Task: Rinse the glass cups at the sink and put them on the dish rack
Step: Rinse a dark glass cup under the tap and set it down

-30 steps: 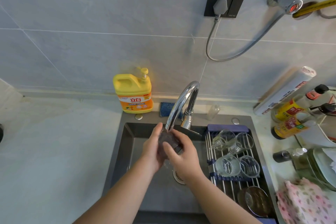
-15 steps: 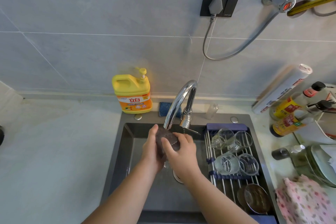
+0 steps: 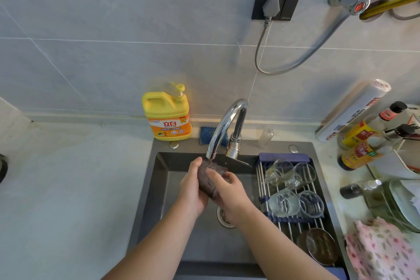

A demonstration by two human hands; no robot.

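Grey tiled wall beyond the hands, pale countertop to their left, dark sink beneath. Dish rack on their right carries rinsed cups. Left hand and right hand both clasp a glass cup under the faucet.

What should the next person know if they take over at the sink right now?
Left hand and right hand: both wrapped around one glass cup under the faucet, over the sink.
Dish rack, on the right side of the sink: four glass cups already there.
Left: finish rinsing this cup and set it on the rack. No other unwashed cups in view.
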